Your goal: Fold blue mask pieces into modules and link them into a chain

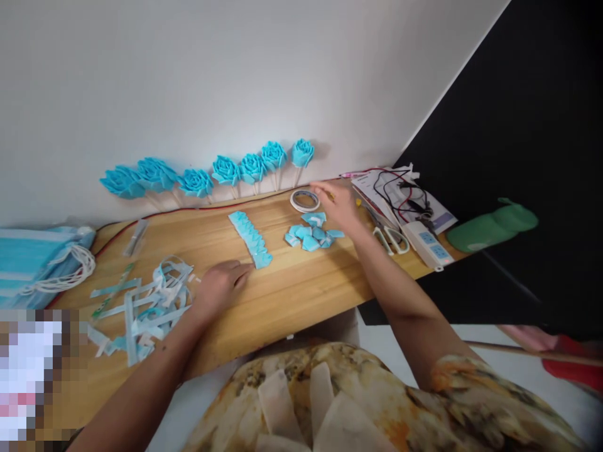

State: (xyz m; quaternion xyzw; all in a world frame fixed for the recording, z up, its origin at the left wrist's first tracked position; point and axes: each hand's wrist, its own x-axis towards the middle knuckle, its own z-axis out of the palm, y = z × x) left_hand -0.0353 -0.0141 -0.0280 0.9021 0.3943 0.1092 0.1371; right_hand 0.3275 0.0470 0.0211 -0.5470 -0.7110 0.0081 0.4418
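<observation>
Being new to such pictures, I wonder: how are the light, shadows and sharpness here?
Head view: the wall brightens just above the blue flowers, which cast soft shadows on it; leftmost flowers look stretched sideways; coarse pixel blocks hide the lower-left corner; left hand and right hand show no strong blur.

Seven flowers (226, 169) are vivid turquoise blue against a light grey wall (282, 69); a panel (532, 144) at right is black. The worktop (292, 298) is honey brown, streaked with wood grain. A folded strip (251, 240) and small pieces (308, 242) are light blue; the tape roll (304, 209) is white. Tangled scraps (129, 314) mix pale blue and white. The power strip (419, 242) is white with blue sockets, the bottle (494, 227) green. The wearer's top (377, 402) shows blotches of yellow, cream, orange and dark brown.
</observation>
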